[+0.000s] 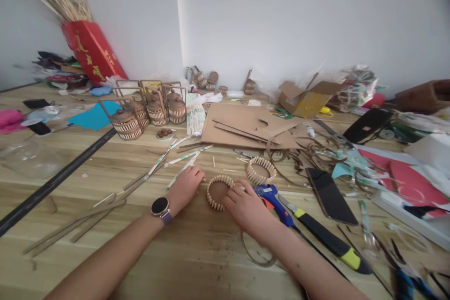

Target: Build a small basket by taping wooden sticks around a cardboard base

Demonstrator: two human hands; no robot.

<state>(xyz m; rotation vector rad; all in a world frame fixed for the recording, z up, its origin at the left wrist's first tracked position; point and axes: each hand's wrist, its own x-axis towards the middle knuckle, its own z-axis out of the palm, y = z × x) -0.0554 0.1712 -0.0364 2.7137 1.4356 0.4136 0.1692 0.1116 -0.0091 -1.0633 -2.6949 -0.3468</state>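
A small round basket of stick pieces on a cardboard base [218, 191] lies on the wooden table between my hands. My right hand [246, 206] touches its right rim with the fingertips pinched on it. My left hand [185, 186], a watch on its wrist, rests curled on the table just left of the basket; I cannot make out anything in it. A second stick ring [260, 169] lies just behind and to the right. A blue glue gun [276, 200] lies beside my right hand.
A utility knife [330, 240] and a dark phone [331, 195] lie to the right. Cardboard sheets [246, 126], finished miniature baskets [151, 110], a red box of straw [92, 49], long strips [105, 204] and cardboard curls [316, 150] crowd the table.
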